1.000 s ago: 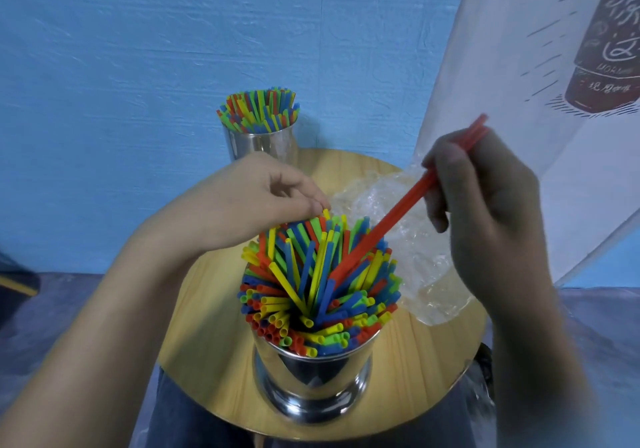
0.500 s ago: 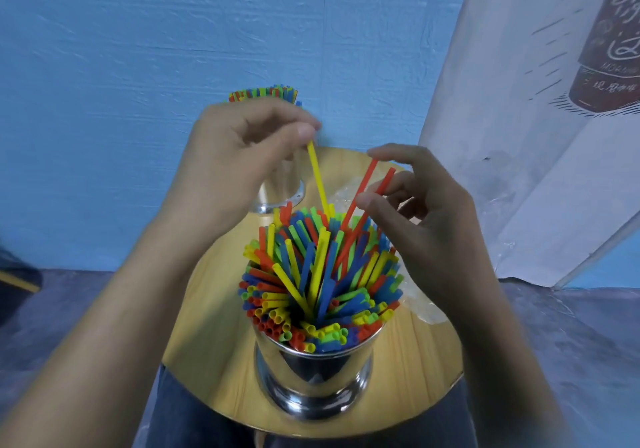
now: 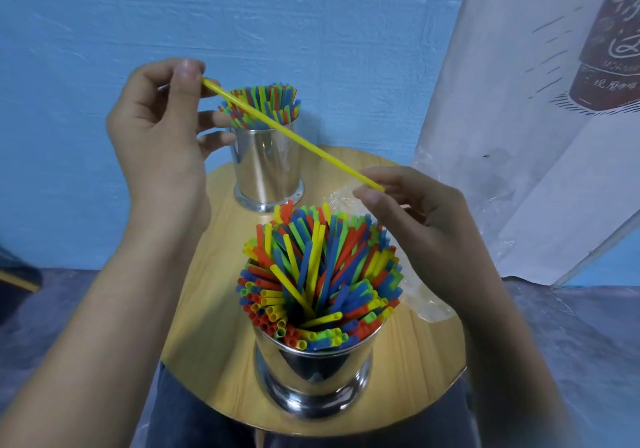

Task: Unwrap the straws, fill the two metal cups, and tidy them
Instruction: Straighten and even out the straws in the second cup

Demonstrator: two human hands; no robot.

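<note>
Yellow plastic is seen in one long line: a single yellow straw (image 3: 294,136) is held slantwise in the air, high at the left and low at the right. Its upper end is pinched between the thumb and forefinger of the left hand (image 3: 159,136), whose other fingers are loosely spread behind it. Its lower end is caught between the thumb and forefinger tips of the right hand (image 3: 426,226), the remaining fingers being curled beneath. The straw is carried above both cups and touches neither. A near metal cup (image 3: 311,371) is set at the front of the round wooden table (image 3: 207,292), packed with fanned coloured straws (image 3: 318,274) in red, blue, green and yellow. A far metal cup (image 3: 266,167) is placed at the back edge, likewise filled, and is partly crossed by the held straw. Crumpled clear wrapper (image 3: 426,305) is left on the table just right of the near cup, below the right hand. A white banner (image 3: 519,101) is hung at the right against a blue wall (image 3: 69,32)
</note>
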